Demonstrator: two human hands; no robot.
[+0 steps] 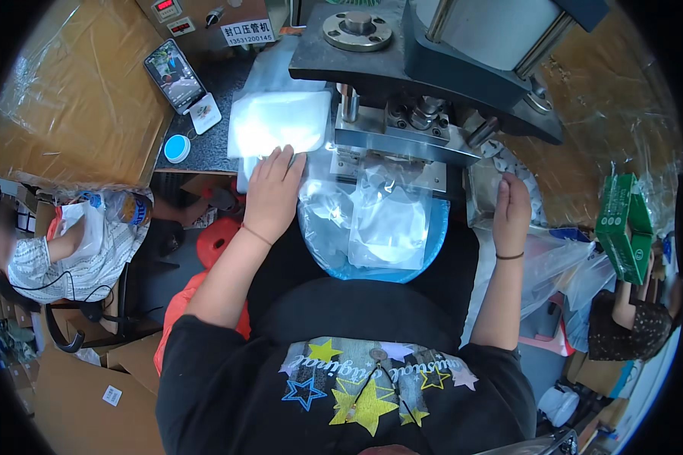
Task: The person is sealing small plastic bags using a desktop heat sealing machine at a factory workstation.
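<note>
My left hand [275, 193] lies flat with its fingers stretched over the near edge of a stack of clear plastic bags [277, 125] on the dark worktop. To the right, my right hand [511, 216] is raised beside the press machine [402, 140], seen edge-on, its fingers pointing up and nothing visible in them. Between my hands, a clear flat plastic bag [389, 227] hangs from under the press's metal bar. Below it sits a blue basin [334, 271] on my lap, lined with crumpled clear plastic.
A phone [176, 76] leans on a white stand [206, 114] near a round blue-lidded tub [177, 149]. A control box [205, 23] stands behind. Large cartons [83, 98] flank both sides. One person [42, 265] sits at left; another at right holds a green box [622, 227].
</note>
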